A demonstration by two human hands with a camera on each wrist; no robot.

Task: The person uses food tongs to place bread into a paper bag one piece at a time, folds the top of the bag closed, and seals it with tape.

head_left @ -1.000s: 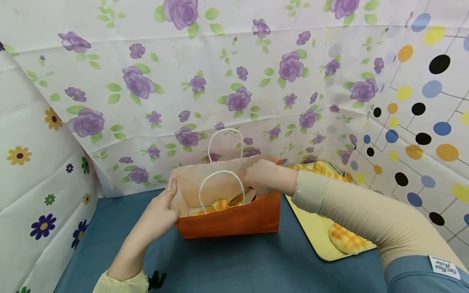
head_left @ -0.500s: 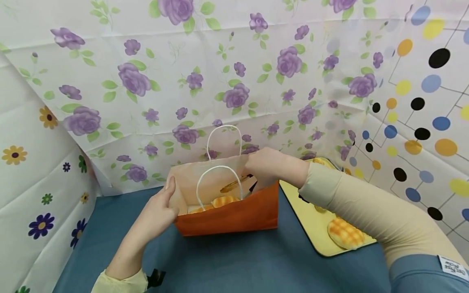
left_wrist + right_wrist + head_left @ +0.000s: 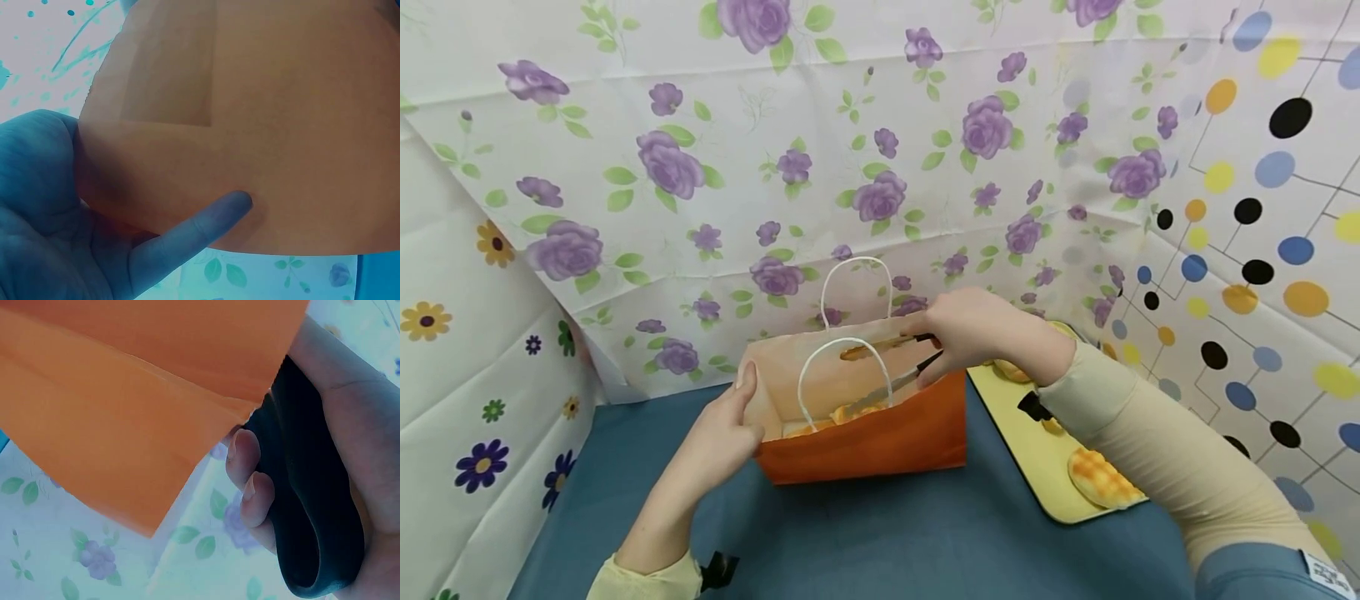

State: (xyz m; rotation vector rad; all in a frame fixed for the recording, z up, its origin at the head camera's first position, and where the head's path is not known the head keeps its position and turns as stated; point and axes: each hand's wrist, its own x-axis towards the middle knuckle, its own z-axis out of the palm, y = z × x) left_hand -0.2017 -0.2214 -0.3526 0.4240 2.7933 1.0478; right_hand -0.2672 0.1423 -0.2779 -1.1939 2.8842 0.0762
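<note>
An orange paper bag [image 3: 865, 454] with white handles stands upright on the blue table, its mouth open toward me. My left hand [image 3: 726, 433] grips the bag's left edge; the left wrist view shows one finger lying along the paper [image 3: 281, 125]. At the bag's right side, my right hand [image 3: 977, 329] holds tongs [image 3: 891, 385] by their black handles [image 3: 325, 487]. The tongs' arms are spread apart inside the bag, the lower one over pieces of checkered bread [image 3: 837, 414]. Nothing is seen clamped between the tips. The bag's front wall hides the lower contents.
Right of the bag lies a yellow tray [image 3: 1030, 454] with several bread pieces, including a round checkered bun [image 3: 1101, 479] near its front. My right forearm crosses over the tray. A floral cloth [image 3: 775, 167] hangs behind, and patterned cloths flank both sides.
My right hand has drawn back up and to the right, and the tongs have spread apart, with more of both arms showing. My left hand stays on the bag's edge.
</note>
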